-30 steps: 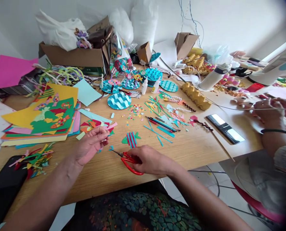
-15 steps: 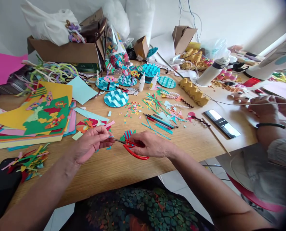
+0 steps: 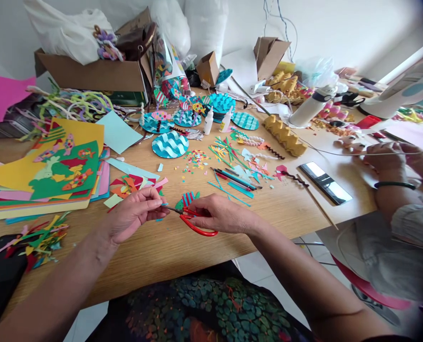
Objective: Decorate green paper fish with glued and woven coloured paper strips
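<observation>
My right hand (image 3: 221,214) grips a pair of red-handled scissors (image 3: 193,222) just above the wooden table (image 3: 168,247), their blades pointing left. My left hand (image 3: 135,214) is pinched shut on a tiny scrap of paper that I cannot make out, right at the scissor tips. Behind the scissors lies a green paper fish with red stripes (image 3: 187,198), partly hidden by my right hand. Red and orange paper offcuts (image 3: 131,183) lie just beyond my left hand.
A stack of coloured paper sheets (image 3: 51,175) lies at the left, with paper trimmings (image 3: 40,240) near the front edge. Blue wavy paper discs (image 3: 170,144), pencils (image 3: 234,179) and a phone (image 3: 325,182) lie further back. Another person's hands (image 3: 389,159) work at the right.
My right hand lifted the scissors from the table and brought the blades left to my left hand's pinch. The left hand shifted slightly toward them.
</observation>
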Demonstrator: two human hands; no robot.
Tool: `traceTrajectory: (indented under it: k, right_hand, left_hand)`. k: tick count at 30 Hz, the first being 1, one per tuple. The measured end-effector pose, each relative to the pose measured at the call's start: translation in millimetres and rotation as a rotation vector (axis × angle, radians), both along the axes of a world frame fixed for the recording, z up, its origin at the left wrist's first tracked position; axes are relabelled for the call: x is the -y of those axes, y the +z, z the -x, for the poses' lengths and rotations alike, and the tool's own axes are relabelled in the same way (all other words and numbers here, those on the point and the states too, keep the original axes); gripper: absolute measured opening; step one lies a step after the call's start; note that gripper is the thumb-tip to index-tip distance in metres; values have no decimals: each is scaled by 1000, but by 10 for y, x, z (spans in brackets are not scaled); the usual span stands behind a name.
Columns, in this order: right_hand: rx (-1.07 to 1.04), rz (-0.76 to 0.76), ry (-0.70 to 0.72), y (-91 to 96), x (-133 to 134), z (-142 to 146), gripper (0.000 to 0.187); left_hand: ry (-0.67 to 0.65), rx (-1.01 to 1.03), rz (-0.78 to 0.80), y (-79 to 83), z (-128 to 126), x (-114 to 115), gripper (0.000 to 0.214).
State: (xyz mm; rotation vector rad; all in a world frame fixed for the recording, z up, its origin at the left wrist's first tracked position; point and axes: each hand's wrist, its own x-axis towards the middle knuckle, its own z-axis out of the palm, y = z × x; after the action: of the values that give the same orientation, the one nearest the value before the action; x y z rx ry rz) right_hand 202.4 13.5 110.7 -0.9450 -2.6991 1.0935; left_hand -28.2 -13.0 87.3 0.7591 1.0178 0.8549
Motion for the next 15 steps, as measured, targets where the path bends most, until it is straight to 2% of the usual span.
traceTrajectory:
  k: [15]
  right_hand:
    - [-20,28,16,-56,-11,-10,22]
  left_hand:
    - [-22,-3,-5,-22,3,22,16]
